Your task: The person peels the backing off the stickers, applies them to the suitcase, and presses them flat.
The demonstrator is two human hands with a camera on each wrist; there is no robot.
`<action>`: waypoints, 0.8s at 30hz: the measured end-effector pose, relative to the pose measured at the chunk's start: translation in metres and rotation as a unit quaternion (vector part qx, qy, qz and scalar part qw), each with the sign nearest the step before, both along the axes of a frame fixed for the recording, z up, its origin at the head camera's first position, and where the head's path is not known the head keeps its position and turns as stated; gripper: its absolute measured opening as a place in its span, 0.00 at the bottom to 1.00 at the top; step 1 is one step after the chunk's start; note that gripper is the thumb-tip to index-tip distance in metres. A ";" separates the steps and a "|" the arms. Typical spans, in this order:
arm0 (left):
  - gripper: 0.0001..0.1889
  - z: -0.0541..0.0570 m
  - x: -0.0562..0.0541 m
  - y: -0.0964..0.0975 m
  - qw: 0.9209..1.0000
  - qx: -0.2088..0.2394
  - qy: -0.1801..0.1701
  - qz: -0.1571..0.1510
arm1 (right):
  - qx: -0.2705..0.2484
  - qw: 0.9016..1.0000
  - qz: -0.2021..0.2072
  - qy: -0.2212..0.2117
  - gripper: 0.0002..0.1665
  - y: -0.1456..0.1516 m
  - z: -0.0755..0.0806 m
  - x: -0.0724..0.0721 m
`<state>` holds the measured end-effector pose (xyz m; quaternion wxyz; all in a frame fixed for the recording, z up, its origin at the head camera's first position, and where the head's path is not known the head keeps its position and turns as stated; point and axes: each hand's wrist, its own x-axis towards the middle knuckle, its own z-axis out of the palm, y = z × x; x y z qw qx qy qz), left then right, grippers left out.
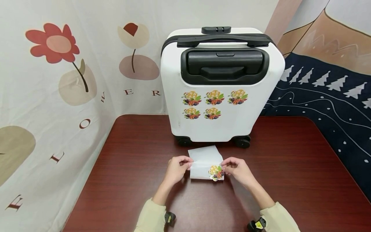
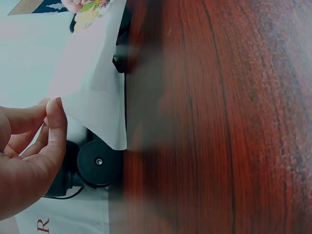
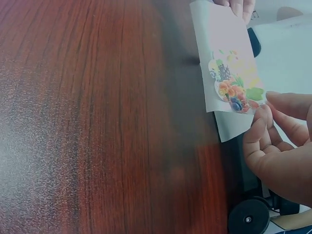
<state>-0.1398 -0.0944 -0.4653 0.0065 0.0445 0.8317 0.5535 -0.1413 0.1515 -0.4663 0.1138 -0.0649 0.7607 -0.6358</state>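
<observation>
A white sticker sheet, creased across the middle, is held above the table before a white suitcase. One fruit-patterned sticker sits at the sheet's lower right, its bottom rim reaching slightly past the paper's edge. My left hand pinches the sheet's left edge between thumb and fingers; the left wrist view shows the paper hanging from those fingertips. With thumb and forefinger, my right hand pinches the right edge, right beside the sticker. Several matching stickers are on the suitcase front in two rows.
The suitcase stands on black wheels on the dark red wooden table. Its black handle faces me. Behind hang a flower-printed cloth and a dark cloth with white trees.
</observation>
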 end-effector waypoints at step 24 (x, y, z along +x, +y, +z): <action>0.02 -0.002 0.000 0.003 1.000 0.004 0.012 -0.008 | 0.069 0.997 -0.020 0.020 0.04 -0.017 0.029 0.014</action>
